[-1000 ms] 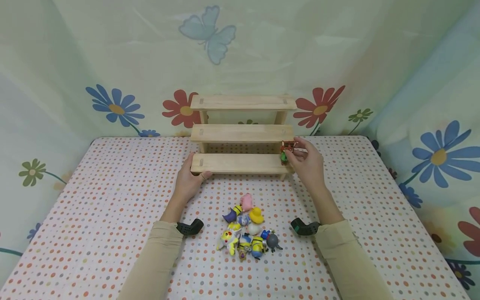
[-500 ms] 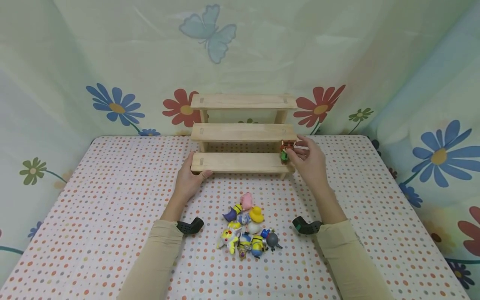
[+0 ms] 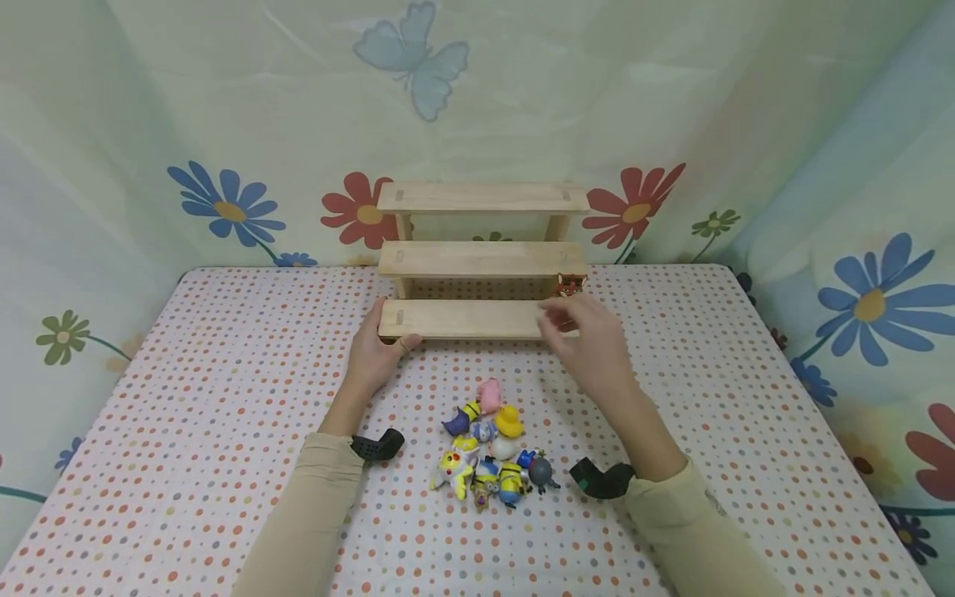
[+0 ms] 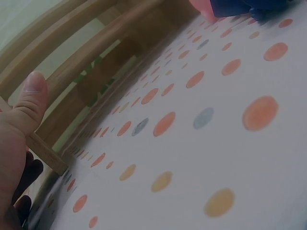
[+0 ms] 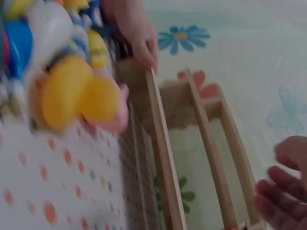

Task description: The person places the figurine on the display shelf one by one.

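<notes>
Here's the L hand (image 3: 373,348) on the L end of the pale, unpainted wooden three-step shelf (image 3: 477,319), clamped round the lowest board, thumb on its front edge. The R hand (image 3: 593,344), a bit blurred, is over the R end of that same board: fingers loosely bent, nothing in its grasp, & the R wrist cam shows them parted w/ bare gaps btwn. Hands well apart, approx. a board's span btwn them!

And the small red-brown toy figure (image 3: 570,283)? At the R end of the lowest board, just behind the R hand's knuckles; upper part showing, lower part hidden, so can't tell if hand & toy touch.

Down front, on the white cloth w/ coloured dots (image 3: 246,398), a tight cluster of toys: pink rounded toy (image 3: 489,395) at the back, bright yellow duck (image 3: 510,423) next to it, purple-and-yellow figure (image 3: 458,424) on the L, white rounded toy (image 3: 503,448) mid-pile, yellow-and-white figure (image 3: 453,471) front L, yellow-and-blue figure (image 3: 511,484) nr the front, dark grey round figure (image 3: 540,473) far R. Both forearms in beige sleeves (image 3: 298,514), blk angled device (image 3: 377,445) at each wrist. Behind it all, pale green flowered backdrop (image 3: 522,91), incl. a big light-blue butterfly (image 3: 414,58).
</notes>
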Action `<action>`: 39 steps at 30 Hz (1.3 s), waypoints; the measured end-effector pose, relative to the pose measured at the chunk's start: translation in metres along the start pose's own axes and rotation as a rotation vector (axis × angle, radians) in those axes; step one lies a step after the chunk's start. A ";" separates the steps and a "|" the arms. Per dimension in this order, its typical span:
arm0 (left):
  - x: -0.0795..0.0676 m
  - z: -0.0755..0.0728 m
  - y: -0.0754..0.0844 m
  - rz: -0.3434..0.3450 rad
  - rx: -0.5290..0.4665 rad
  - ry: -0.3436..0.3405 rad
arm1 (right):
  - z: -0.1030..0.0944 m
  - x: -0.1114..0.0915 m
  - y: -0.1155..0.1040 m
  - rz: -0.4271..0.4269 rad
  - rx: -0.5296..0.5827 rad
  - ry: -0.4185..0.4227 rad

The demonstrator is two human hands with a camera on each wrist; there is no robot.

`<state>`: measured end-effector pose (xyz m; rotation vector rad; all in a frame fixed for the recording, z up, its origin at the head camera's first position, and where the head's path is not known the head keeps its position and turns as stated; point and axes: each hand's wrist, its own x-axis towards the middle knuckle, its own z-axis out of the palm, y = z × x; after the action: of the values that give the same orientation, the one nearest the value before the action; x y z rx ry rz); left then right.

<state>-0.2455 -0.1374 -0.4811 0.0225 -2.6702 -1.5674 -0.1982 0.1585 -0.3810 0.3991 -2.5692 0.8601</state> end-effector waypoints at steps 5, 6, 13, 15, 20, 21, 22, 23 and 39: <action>0.000 -0.001 0.001 -0.003 0.004 0.002 | 0.025 -0.013 -0.017 -0.026 -0.090 -0.388; 0.000 -0.001 0.001 -0.005 0.006 0.001 | 0.031 -0.015 -0.018 -0.031 -0.097 -0.448; 0.000 0.000 -0.001 0.010 0.013 0.004 | 0.049 -0.022 -0.010 -0.094 -0.031 -0.687; 0.000 0.000 -0.001 0.015 0.015 0.006 | 0.051 -0.022 -0.007 -0.107 -0.011 -0.724; 0.000 0.000 0.000 0.006 0.016 0.005 | 0.052 -0.021 -0.005 -0.102 0.023 -0.773; 0.000 0.000 0.000 0.004 0.017 0.005 | 0.052 -0.021 -0.004 -0.094 0.022 -0.774; 0.000 0.000 0.000 0.001 0.018 0.004 | 0.052 -0.021 -0.004 -0.083 0.022 -0.774; 0.000 0.000 0.000 -0.001 0.019 0.003 | 0.052 -0.021 -0.004 -0.075 0.019 -0.771; -0.001 0.000 0.000 -0.012 0.024 -0.001 | 0.037 -0.015 0.003 -0.136 0.107 -0.892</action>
<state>-0.2447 -0.1377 -0.4810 0.0383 -2.6941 -1.5393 -0.1967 0.1403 -0.4161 1.2027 -3.2167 0.9051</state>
